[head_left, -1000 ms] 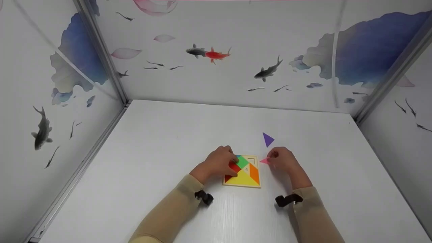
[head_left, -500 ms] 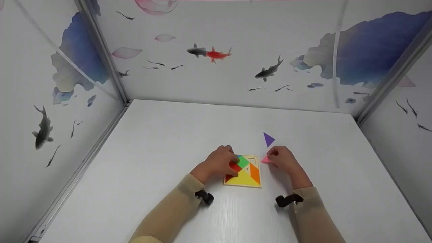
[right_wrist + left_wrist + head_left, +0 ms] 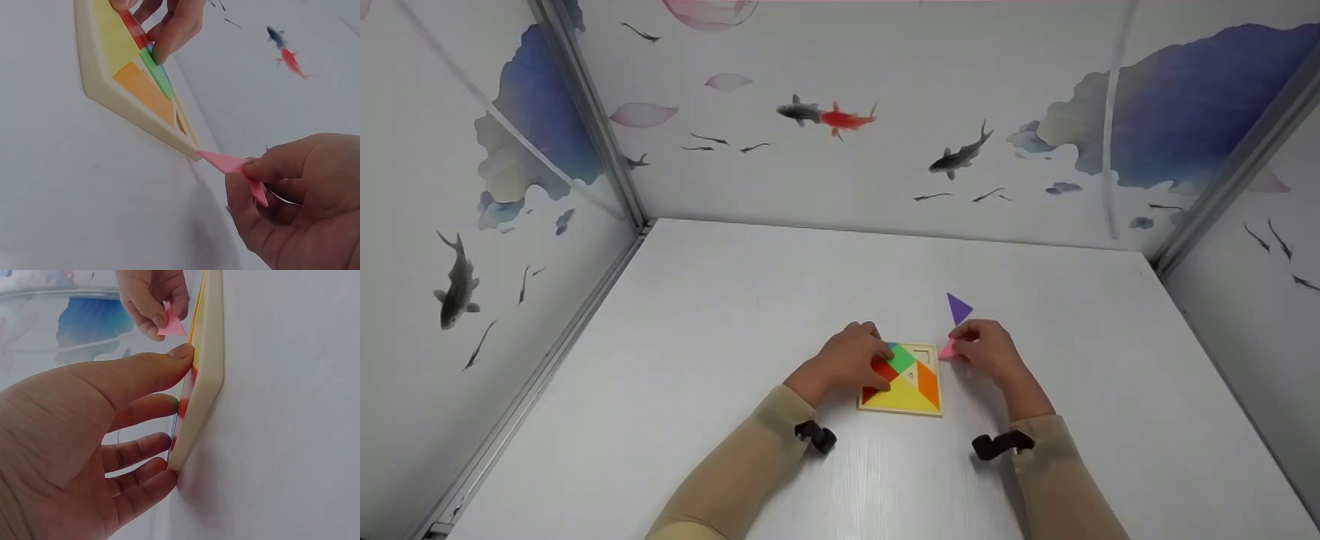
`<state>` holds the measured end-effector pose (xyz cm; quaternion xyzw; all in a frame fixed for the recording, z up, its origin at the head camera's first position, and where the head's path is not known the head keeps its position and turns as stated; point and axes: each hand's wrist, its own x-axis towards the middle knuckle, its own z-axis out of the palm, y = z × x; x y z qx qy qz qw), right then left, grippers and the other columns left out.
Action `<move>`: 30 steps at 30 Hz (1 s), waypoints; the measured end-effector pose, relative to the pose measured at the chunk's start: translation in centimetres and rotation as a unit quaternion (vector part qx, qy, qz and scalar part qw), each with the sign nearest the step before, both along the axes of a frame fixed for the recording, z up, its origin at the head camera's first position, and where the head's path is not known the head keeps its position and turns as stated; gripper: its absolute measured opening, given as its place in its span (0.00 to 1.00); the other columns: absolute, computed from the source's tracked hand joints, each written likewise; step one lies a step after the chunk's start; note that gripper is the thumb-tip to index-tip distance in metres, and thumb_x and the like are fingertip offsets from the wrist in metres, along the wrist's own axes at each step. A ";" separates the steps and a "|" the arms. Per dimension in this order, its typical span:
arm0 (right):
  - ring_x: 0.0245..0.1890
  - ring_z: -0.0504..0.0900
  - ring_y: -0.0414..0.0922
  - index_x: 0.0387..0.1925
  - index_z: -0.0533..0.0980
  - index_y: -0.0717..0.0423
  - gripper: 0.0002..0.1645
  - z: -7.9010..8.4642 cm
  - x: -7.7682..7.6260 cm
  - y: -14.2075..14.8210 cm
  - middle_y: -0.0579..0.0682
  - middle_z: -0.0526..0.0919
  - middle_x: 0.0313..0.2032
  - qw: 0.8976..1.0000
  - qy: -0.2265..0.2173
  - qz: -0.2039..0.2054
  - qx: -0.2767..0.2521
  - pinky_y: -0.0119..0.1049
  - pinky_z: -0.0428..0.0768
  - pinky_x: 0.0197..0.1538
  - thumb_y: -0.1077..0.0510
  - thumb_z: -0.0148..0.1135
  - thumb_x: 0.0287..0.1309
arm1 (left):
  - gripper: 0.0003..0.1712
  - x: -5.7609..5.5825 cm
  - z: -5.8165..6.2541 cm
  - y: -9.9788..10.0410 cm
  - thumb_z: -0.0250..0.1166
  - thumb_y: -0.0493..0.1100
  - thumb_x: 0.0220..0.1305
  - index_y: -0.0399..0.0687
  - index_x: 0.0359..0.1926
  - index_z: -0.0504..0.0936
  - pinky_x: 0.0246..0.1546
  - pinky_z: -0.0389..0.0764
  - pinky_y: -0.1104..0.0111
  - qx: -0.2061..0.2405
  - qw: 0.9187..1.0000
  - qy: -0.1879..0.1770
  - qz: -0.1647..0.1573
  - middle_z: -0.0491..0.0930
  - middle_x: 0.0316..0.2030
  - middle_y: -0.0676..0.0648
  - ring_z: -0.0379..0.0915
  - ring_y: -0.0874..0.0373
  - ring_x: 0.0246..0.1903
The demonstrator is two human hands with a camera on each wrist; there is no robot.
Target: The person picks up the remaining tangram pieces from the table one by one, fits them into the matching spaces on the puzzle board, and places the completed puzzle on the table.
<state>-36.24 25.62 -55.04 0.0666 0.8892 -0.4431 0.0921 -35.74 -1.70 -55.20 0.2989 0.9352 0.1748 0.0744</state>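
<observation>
A square wooden tangram tray (image 3: 900, 413) lies on the table, holding a large yellow triangle (image 3: 898, 397), an orange parallelogram (image 3: 928, 385), a green square (image 3: 901, 359) and red pieces partly hidden by fingers. Bare wood shows at its upper right corner and near the middle. My left hand (image 3: 849, 357) rests on the tray's left side, thumb and extended fingertips touching the pieces. Just right of the tray, my right hand (image 3: 991, 349) pinches a small pink triangle (image 3: 224, 161) between thumb and fingers; one of its points overlaps the tray's corner in the right wrist view.
A purple triangle (image 3: 958, 308) lies on the white table (image 3: 780, 285) just beyond my right hand. White panels (image 3: 870, 187) printed with fish and petals enclose the table at the back and both sides. A black wrist camera (image 3: 816, 437) is strapped at each sleeve.
The pink triangle has turned in my right fingers, its free point now aimed down and left. My right hand has shifted slightly up and stays beside the tray. My left hand keeps its place.
</observation>
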 end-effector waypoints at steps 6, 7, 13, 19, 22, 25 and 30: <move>0.45 0.79 0.50 0.50 0.81 0.58 0.11 0.1 -0.2 -0.1 0.57 0.82 0.47 1.000 0.004 -0.008 -0.023 0.30 0.85 0.46 0.63 0.67 0.68 | 0.26 0.0 0.1 0.0 0.79 0.58 0.59 0.57 0.57 0.91 0.52 0.79 0.65 0.000 1.000 -0.001 0.005 0.80 0.52 0.48 0.71 0.54 0.52; 0.45 0.79 0.50 0.49 0.81 0.58 0.10 0.1 -0.2 -0.1 0.57 0.82 0.47 1.000 0.006 -0.009 -0.026 0.30 0.85 0.46 0.63 0.67 0.68 | 0.27 0.0 0.1 0.0 0.79 0.58 0.59 0.57 0.57 0.91 0.53 0.80 0.65 0.000 1.000 -0.002 0.006 0.80 0.53 0.48 0.71 0.54 0.52; 0.46 0.80 0.51 0.50 0.81 0.57 0.10 0.2 0.0 -0.3 0.57 0.81 0.49 0.998 -0.006 -0.016 -0.054 0.31 0.85 0.50 0.62 0.66 0.69 | 0.27 0.0 0.1 0.1 0.79 0.58 0.59 0.57 0.58 0.90 0.54 0.79 0.64 -0.001 1.000 -0.007 0.008 0.80 0.54 0.48 0.70 0.54 0.53; 0.46 0.81 0.51 0.50 0.81 0.58 0.11 0.2 0.2 -0.8 0.58 0.81 0.49 0.996 -0.017 -0.016 -0.088 0.32 0.87 0.51 0.61 0.67 0.68 | 0.27 0.0 0.0 0.1 0.79 0.58 0.59 0.57 0.58 0.90 0.53 0.79 0.65 -0.003 1.000 -0.006 0.005 0.80 0.53 0.48 0.70 0.54 0.52; 0.45 0.81 0.51 0.49 0.82 0.58 0.10 0.2 0.3 -1.1 0.57 0.82 0.49 0.996 -0.017 -0.011 -0.091 0.32 0.87 0.50 0.60 0.66 0.69 | 0.28 0.0 0.0 0.1 0.79 0.58 0.59 0.57 0.59 0.90 0.54 0.79 0.64 -0.004 1.000 -0.006 0.004 0.80 0.53 0.47 0.70 0.53 0.53; 0.44 0.81 0.50 0.48 0.82 0.59 0.09 0.1 0.4 -1.4 0.56 0.82 0.47 0.995 -0.013 0.000 -0.101 0.31 0.86 0.49 0.62 0.65 0.69 | 0.28 0.0 -0.1 0.1 0.79 0.58 0.59 0.57 0.59 0.90 0.54 0.79 0.64 -0.002 1.000 -0.007 0.005 0.79 0.53 0.48 0.71 0.54 0.53; 0.42 0.81 0.48 0.45 0.83 0.61 0.07 -0.1 0.3 -1.8 0.55 0.82 0.44 0.994 -0.006 0.021 -0.109 0.30 0.86 0.46 0.63 0.64 0.68 | 0.27 -0.2 -0.4 0.0 0.79 0.59 0.58 0.58 0.58 0.91 0.53 0.79 0.66 0.001 1.000 -0.002 0.003 0.80 0.53 0.49 0.71 0.55 0.52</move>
